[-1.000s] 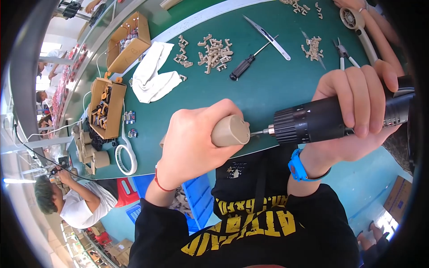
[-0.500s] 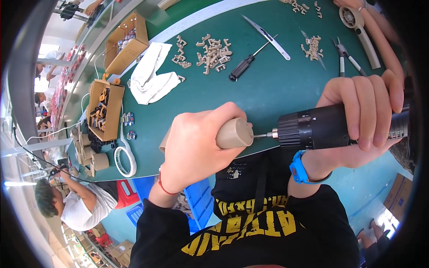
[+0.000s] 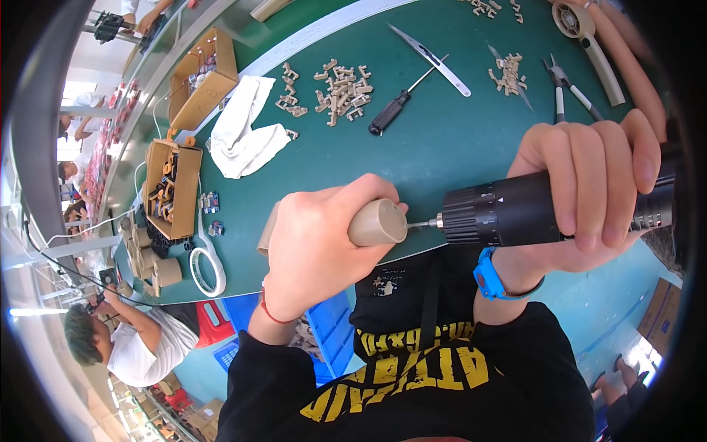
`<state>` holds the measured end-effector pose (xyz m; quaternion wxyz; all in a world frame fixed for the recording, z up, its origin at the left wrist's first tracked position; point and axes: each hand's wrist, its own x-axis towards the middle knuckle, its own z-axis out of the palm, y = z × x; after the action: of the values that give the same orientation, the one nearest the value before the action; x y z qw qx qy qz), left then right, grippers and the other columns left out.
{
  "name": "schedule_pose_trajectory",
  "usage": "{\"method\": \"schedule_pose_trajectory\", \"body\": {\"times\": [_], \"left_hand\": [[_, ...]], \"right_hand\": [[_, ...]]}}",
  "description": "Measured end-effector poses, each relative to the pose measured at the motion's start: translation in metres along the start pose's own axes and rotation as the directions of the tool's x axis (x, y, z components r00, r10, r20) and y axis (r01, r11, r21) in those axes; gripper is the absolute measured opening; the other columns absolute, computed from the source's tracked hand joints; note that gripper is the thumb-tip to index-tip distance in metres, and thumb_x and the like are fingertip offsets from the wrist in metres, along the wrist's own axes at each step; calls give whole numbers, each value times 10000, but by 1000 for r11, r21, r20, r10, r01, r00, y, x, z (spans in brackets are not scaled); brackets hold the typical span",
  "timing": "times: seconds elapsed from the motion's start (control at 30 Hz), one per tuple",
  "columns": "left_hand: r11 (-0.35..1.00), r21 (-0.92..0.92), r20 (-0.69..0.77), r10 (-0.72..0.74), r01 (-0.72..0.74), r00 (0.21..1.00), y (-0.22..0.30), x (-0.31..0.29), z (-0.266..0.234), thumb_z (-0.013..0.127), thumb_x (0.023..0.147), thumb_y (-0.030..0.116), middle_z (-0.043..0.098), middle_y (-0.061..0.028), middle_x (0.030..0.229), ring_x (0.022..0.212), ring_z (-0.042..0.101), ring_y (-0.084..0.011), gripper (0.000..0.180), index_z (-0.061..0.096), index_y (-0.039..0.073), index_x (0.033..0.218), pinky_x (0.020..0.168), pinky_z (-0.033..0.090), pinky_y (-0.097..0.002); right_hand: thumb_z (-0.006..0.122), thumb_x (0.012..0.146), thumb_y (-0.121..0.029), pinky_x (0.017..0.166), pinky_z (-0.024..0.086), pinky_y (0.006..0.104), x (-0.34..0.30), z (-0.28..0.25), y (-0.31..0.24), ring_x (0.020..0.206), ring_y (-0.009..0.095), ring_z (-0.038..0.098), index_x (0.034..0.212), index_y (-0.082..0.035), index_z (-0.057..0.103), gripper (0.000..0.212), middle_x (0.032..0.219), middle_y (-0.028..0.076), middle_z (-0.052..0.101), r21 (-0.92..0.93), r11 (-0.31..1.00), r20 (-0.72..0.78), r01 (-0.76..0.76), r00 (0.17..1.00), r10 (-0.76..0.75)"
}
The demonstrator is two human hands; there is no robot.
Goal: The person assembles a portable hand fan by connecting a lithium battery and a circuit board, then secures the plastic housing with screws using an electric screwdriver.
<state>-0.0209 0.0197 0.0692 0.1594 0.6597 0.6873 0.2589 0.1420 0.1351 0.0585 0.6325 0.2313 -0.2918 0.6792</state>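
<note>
My left hand (image 3: 317,232) is wrapped round a tan plastic handle-shaped part (image 3: 379,223), whose rounded end points right. In my right hand (image 3: 593,173) is a black electric screwdriver (image 3: 501,211), held level with its bit (image 3: 425,224) aimed left. The bit's tip meets the end face of the tan part; whether a screw sits there is too small to tell. Behind my left hand, more of the tan part shows at its left side. Beyond the hands lie a black-handled screwdriver (image 3: 390,112) and silver tweezers (image 3: 434,62) across its shaft.
Small tan clips (image 3: 344,88) lie in piles on the green table (image 3: 309,158). A white cloth (image 3: 243,136), tape roll (image 3: 207,271) and parts box (image 3: 171,190) are at left. Pliers (image 3: 571,87) and a tan fan body (image 3: 589,48) lie far right, beside another person's arm (image 3: 626,70).
Both hands, with the tan part and electric screwdriver, have shifted slightly left in the picture. The bit stays at the part's end, and both grips look the same.
</note>
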Motion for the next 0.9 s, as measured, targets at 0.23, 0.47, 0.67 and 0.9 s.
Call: {"method": "schedule_pose_trajectory", "body": {"times": [0.23,0.47,0.67,0.9], "left_hand": [[998,-33,36,-50,51,998,-3,5,-7,746,699,54,640,-72,669,555,621,-196,146,632,64,789,567,489,-246],[973,-217,81,-64,80,995,0,14,-9,720,715,43,692,-95,827,695,648,-216,428,622,55,1132,716,507,-270],[962,-219,289,-94,162,953,15,31,-7,718,719,111,701,-136,924,787,671,-300,504,576,11,1192,760,514,-318],[986,-101,249,-104,133,963,-2,32,0,697,737,120,675,-176,971,857,661,-347,446,578,18,1155,766,515,-364]], "right_hand": [[491,953,-260,556,465,238,3,-3,-6,488,107,544,876,-76,469,201,599,-7,550,-18,995,-6,-100,995,100],[420,913,-651,559,348,221,0,-17,5,535,84,433,1052,-30,537,647,599,-37,463,-215,976,-29,-31,999,26],[391,863,-748,573,342,245,-7,-22,22,564,112,434,1151,-16,531,799,651,-11,478,-295,955,-68,1,997,-22],[366,852,-773,548,323,275,5,-21,3,549,126,388,1160,18,511,861,643,15,451,-421,905,-74,65,992,-106]]}}
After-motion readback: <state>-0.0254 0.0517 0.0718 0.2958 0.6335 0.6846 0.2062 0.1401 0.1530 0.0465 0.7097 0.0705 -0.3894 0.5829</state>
